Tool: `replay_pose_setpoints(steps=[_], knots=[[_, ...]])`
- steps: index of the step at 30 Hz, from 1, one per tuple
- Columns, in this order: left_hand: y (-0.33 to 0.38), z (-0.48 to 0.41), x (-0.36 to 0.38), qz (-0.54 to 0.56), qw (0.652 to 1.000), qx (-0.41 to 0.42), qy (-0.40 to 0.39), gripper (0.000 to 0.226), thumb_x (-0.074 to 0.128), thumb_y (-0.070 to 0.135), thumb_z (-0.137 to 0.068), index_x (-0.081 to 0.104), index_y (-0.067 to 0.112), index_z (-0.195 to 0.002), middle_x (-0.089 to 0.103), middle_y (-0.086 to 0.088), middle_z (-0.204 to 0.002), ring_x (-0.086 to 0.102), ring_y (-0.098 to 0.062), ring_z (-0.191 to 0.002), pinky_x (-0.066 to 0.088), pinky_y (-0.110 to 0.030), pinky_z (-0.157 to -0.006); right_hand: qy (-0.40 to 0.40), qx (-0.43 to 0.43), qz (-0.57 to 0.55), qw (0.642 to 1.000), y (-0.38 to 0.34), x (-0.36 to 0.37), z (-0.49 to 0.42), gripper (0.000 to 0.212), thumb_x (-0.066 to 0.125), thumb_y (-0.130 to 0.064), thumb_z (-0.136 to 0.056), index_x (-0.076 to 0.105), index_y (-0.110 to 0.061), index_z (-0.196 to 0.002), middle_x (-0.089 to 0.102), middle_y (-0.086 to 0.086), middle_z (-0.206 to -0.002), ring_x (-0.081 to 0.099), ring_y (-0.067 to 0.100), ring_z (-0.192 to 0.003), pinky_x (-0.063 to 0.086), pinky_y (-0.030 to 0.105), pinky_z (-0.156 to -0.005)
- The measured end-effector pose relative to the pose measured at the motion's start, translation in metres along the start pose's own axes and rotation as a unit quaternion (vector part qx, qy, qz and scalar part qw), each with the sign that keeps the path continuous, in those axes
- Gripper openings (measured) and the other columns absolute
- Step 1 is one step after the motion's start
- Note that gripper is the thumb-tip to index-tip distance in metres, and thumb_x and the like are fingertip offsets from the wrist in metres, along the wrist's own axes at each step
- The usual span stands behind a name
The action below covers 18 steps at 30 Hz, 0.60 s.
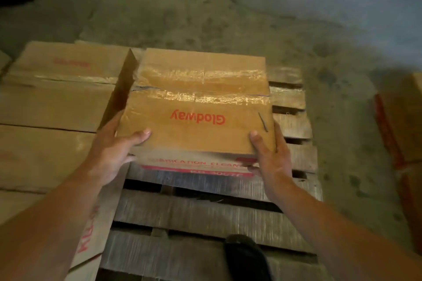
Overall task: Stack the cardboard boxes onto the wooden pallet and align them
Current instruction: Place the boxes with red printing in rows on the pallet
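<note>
Stained grey concrete floor (228, 18) fills the far half of our view. We hold one cardboard box (201, 102), taped along its top seam and printed "Glodway" in red, over the far part of the wooden pallet (205, 217). Its left side is just beside the stacked boxes (52, 102). Whether its base rests on the slats we cannot tell.

Both our arms reach forward, bare. Our left grip (112, 150) clasps the near left corner, thumb flat on top, fingers hidden down the side. Our right grip (271, 155) clasps the near right corner, thumb on top, fingers along the right side.

We count one box in hand, one pallet and two grips. The stacked boxes run out of frame and blur together: we see at least three tops but cannot fix the number. Cartons (406, 121) at the right edge are cut off. Print on the held box's near face is smeared. One dark shoe (246, 258) shows over the pallet's near slats.
</note>
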<state>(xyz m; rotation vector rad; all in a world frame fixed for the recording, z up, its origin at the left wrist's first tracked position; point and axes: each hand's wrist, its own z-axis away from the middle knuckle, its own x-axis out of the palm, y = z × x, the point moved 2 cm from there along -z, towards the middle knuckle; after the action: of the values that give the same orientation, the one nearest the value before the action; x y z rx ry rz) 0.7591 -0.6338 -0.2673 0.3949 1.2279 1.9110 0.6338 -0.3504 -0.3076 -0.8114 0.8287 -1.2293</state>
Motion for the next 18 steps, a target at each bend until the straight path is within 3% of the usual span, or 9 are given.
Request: replay_pose_setpoints(steps=[4, 7, 9, 13, 18], knots=[[-0.017, -0.052, -0.008, -0.003, 0.999, -0.007, 0.04, 0.075, 0.081, 0.017, -0.075, 0.051, 0.033, -0.142, 0.06, 0.022, -0.114, 0.056, -0.017, -0.113, 0.047, -0.057, -0.099, 0.005, 0.01, 0.017, 1.0, 0.023, 0.038, -0.034, 0.072, 0.07, -0.055, -0.087, 0.03, -0.059, -0.147, 0.052, -0.007, -0.139, 0.059, 0.023, -0.118, 0.056, 0.056, -0.092], [-0.028, -0.078, -0.015, -0.009, 0.998, -0.005, 0.06, 0.076, 0.08, 0.015, -0.081, 0.047, 0.034, -0.147, 0.057, 0.014, -0.126, 0.052, -0.021, -0.122, 0.048, -0.056, -0.097, 0.013, 0.001, 0.05, 0.999, 0.036, 0.053, -0.045, 0.073, 0.067, -0.075, -0.072, 0.028, -0.077, -0.133, 0.051, -0.011, -0.143, 0.057, 0.024, -0.123, 0.054, 0.057, -0.096], [-0.035, -0.087, -0.022, -0.024, 0.997, -0.007, 0.071, 0.077, 0.082, 0.019, -0.081, 0.047, 0.038, -0.146, 0.054, 0.01, -0.138, 0.052, -0.022, -0.124, 0.05, -0.056, -0.096, 0.03, 0.0, 0.052, 0.998, 0.045, 0.06, -0.042, 0.067, 0.067, -0.077, -0.07, 0.025, -0.086, -0.122, 0.05, -0.013, -0.144, 0.057, 0.024, -0.124, 0.053, 0.056, -0.096], [-0.044, -0.086, -0.04, -0.022, 0.995, -0.007, 0.093, 0.079, 0.08, 0.017, -0.084, 0.043, 0.037, -0.15, 0.052, 0.01, -0.141, 0.055, -0.019, -0.122, 0.053, -0.047, -0.091, 0.038, -0.036, 0.024, 0.998, 0.052, 0.07, -0.034, 0.071, 0.07, -0.065, -0.081, 0.032, -0.066, -0.141, 0.051, -0.014, -0.144, 0.056, 0.02, -0.127, 0.055, 0.053, -0.096], [-0.047, -0.084, -0.05, -0.044, 0.992, 0.004, 0.12, 0.081, 0.08, 0.016, -0.085, 0.038, 0.028, -0.154, 0.05, 0.004, -0.15, 0.053, -0.013, -0.128, 0.049, -0.042, -0.104, 0.017, -0.055, 0.045, 0.997, 0.045, 0.086, -0.048, 0.068, 0.066, -0.067, -0.081, 0.033, -0.065, -0.14, 0.049, -0.015, -0.146, 0.053, 0.02, -0.129, 0.05, 0.055, -0.102]])
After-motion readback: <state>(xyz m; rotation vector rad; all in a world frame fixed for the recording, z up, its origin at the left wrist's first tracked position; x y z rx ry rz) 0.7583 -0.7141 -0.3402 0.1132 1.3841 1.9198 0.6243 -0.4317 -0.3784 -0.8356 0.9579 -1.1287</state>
